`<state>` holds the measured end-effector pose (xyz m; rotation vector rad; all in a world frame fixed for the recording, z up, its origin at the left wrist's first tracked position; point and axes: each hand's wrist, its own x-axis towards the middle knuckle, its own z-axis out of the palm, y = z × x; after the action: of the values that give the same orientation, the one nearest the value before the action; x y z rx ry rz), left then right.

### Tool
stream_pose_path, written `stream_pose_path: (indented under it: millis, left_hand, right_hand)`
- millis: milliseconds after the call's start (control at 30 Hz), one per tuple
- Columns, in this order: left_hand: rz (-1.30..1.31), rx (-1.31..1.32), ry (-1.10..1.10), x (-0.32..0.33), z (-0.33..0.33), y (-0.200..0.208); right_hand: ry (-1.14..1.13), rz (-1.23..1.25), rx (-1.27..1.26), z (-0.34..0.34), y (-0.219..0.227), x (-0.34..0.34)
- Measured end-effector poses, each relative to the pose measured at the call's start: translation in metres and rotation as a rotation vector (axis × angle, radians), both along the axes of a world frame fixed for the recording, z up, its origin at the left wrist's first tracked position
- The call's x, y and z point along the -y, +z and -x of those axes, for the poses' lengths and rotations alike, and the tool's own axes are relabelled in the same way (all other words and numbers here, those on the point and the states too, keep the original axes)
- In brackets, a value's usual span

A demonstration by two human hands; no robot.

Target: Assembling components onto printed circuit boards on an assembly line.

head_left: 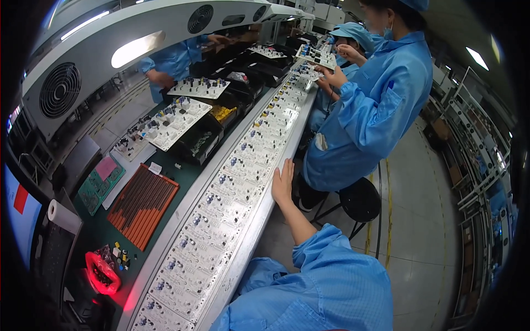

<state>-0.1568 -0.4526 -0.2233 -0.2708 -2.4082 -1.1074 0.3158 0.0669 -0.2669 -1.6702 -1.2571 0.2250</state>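
My right hand (283, 181) rests on the near metal edge of a long conveyor rail (243, 270), fingers stretched out and holding nothing. Beside it on the rail runs a row of white circuit boards (221, 212), fitted with small blue, black and yellow components. The right arm, in a blue sleeve (326, 248), comes up from the lower edge. My left hand does not show.
Across the rail lie an orange tray of dark strips (144, 205), a green board (99, 190), a red bag (103, 274), black bins (196, 140) and populated boards (176, 122). Co-workers (375, 105) in blue stand and sit at right; a black stool (360, 199) is near.
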Motion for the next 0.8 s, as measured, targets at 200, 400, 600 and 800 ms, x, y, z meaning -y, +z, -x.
stream_pose_path:
  millis: [200, 400, 600, 800]
  left_hand:
    - [0.021, -0.006, -0.004, -0.006, -0.003, 0.007]
    - [0.045, -0.012, -0.004, -0.01, -0.011, 0.017]
    - [0.182, -0.053, 0.049, -0.027, -0.016, 0.028]
    - [0.313, -0.011, 0.201, -0.022, -0.015, 0.023]
  right_hand:
    - [-0.016, -0.032, 0.012, -0.005, -0.001, 0.0]
    - [-0.007, 0.008, 0.067, -0.006, -0.009, 0.0]
    - [-0.028, 0.012, 0.097, -0.009, -0.002, 0.004]
    - [0.003, 0.026, 0.077, -0.007, -0.002, -0.001]
